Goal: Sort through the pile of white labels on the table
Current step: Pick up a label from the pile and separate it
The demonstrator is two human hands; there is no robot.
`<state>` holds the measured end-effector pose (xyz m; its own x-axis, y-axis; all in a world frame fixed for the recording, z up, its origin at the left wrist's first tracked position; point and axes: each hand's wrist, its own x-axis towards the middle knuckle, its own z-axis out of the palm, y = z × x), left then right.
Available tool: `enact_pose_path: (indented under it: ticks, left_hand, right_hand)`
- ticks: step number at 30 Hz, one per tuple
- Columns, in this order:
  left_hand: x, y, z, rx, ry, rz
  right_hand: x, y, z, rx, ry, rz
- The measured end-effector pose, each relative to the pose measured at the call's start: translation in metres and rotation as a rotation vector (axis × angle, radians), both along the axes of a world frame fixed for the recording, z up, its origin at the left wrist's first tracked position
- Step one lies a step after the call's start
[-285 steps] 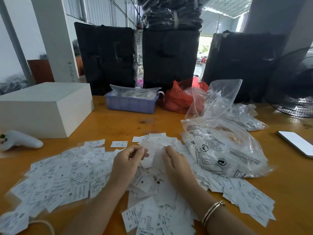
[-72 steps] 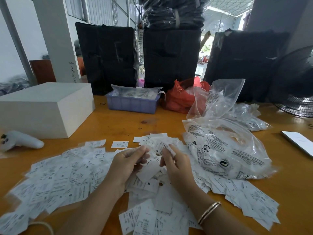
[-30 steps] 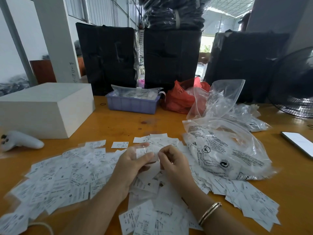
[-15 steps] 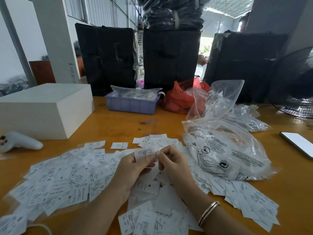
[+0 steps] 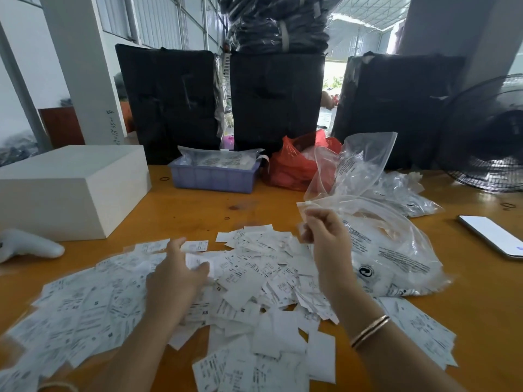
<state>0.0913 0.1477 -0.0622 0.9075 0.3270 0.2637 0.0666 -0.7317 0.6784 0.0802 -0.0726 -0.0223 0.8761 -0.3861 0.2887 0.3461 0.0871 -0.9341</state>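
Note:
A loose pile of white printed labels (image 5: 249, 281) covers the middle of the orange wooden table (image 5: 198, 213). A flatter spread of labels (image 5: 85, 304) lies to the left. My left hand (image 5: 175, 278) reaches low over the left side and pinches one label (image 5: 195, 261) between thumb and fingers. Above the pile's right edge, my right hand (image 5: 325, 236) is raised with its fingers curled beside the clear plastic bag (image 5: 390, 250). It is blurred, so I cannot tell whether it holds anything.
A white box (image 5: 70, 188) and a white controller (image 5: 31, 246) sit at the left. A blue tray (image 5: 212, 176) and a red bag (image 5: 291, 165) stand behind the pile. A phone (image 5: 492, 236) lies at the right, near a black fan (image 5: 486, 137).
Half a second ago both hands held one label together over the pile. Since then my left hand has moved left and down with a label, and my right hand has risen to the right.

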Motion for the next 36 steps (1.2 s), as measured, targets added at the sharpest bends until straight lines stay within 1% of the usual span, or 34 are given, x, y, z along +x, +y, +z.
enact_pose_path:
  ticks: [1,2,3,5,8,10,12,14,16,18,20,25,27,29,33,34,36]
  left_hand:
    - [0.002,0.001,-0.002,0.083,0.054,0.029]
    - [0.003,0.002,-0.005,0.173,0.087,0.064]
    - [0.004,0.002,-0.005,0.254,0.094,0.094]
    - [0.002,-0.001,-0.006,0.342,0.044,0.098]
    - [-0.001,-0.011,-0.010,0.392,-0.125,-0.046]
    - [-0.005,-0.021,-0.013,0.425,-0.223,-0.214]
    - [-0.010,-0.029,-0.016,0.435,-0.278,-0.382]
    - [-0.012,-0.033,-0.020,0.431,-0.278,-0.505]
    - [-0.012,-0.034,-0.022,0.421,-0.254,-0.574]
    - [-0.011,-0.034,-0.024,0.396,-0.247,-0.600]
    - [-0.011,-0.033,-0.025,0.376,-0.265,-0.620]
    - [-0.011,-0.032,-0.027,0.360,-0.289,-0.650]
    - [-0.011,-0.032,-0.027,0.367,-0.276,-0.657]
    - [-0.010,-0.032,-0.028,0.372,-0.277,-0.664]
    - [-0.011,-0.034,-0.026,0.367,-0.279,-0.669]
    - [-0.012,-0.034,-0.025,0.364,-0.279,-0.670]
    - [-0.012,-0.034,-0.024,0.357,-0.278,-0.670]
  right_hand:
    - [0.002,-0.008,0.002,-0.003,0.012,-0.055]
    - [0.005,-0.016,0.002,-0.047,0.035,-0.122]
    - [0.009,-0.025,0.002,-0.133,0.061,-0.189]
    - [0.017,-0.044,0.000,-0.315,0.096,-0.285]
    - [0.034,-0.077,-0.001,-0.494,0.115,-0.402]
    - [0.044,-0.096,-0.001,-0.634,0.205,-0.445]
    - [0.052,-0.107,-0.005,-0.866,0.352,-0.418]
    - [0.058,-0.111,-0.010,-1.114,0.484,-0.327]
    - [0.062,-0.109,-0.015,-1.250,0.611,-0.248]
    - [0.063,-0.106,-0.018,-1.321,0.665,-0.241]
    - [0.063,-0.104,-0.019,-1.298,0.646,-0.263]
    - [0.061,-0.103,-0.020,-1.116,0.568,-0.320]
    - [0.060,-0.104,-0.019,-0.988,0.568,-0.300]
    - [0.057,-0.108,-0.018,-0.872,0.526,-0.304]
    - [0.053,-0.111,-0.014,-0.907,0.427,-0.382]
    - [0.053,-0.111,-0.013,-0.883,0.417,-0.388]
    - [0.052,-0.109,-0.012,-0.767,0.397,-0.382]
